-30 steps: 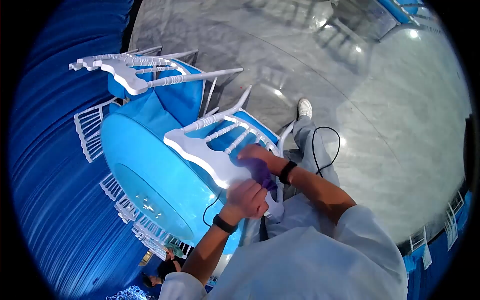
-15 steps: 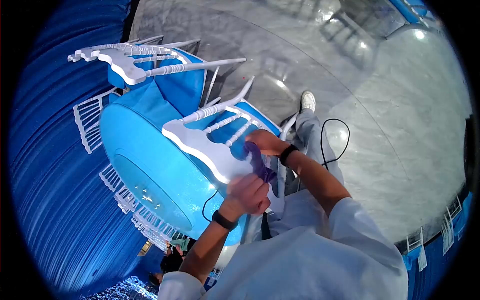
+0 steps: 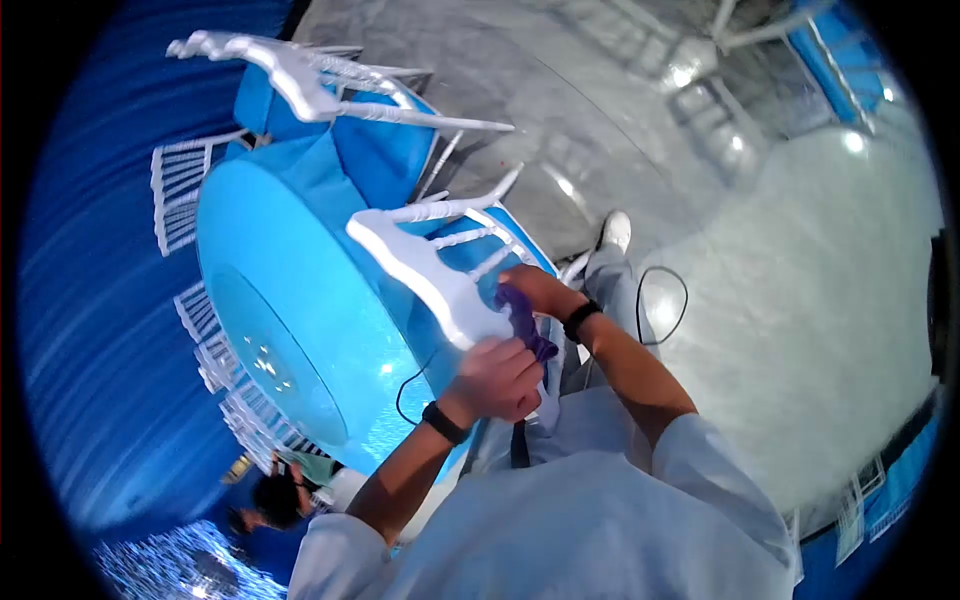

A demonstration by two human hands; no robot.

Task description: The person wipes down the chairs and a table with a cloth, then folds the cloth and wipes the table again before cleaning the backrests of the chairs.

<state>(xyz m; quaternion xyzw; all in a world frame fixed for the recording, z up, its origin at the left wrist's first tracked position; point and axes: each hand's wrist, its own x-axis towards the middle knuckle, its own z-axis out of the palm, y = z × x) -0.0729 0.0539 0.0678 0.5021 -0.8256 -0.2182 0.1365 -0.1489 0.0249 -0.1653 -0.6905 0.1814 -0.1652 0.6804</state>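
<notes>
Purple cloth (image 3: pixel 522 318) runs as a twisted strip between both hands, just beside the end of the top rail of a white carved chair (image 3: pixel 415 265). The left hand (image 3: pixel 497 380), with a black band at the wrist, is curled into a fist around the cloth's lower end, right by the rail's end. The right hand (image 3: pixel 535 290), wearing a black watch, is closed on the upper end and rests against the chair's spindles.

Behind the chair stands a round table covered in light blue fabric (image 3: pixel 280 300). A black cable (image 3: pixel 662 300) loops over the person's grey trouser leg, down to a white shoe (image 3: pixel 615 230). A second white chair (image 3: pixel 300 75) stands at the table's far side, and the glossy grey marbled floor (image 3: pixel 800 300) stretches beyond. Another person (image 3: pixel 265 500) is bent low at the lower left.
</notes>
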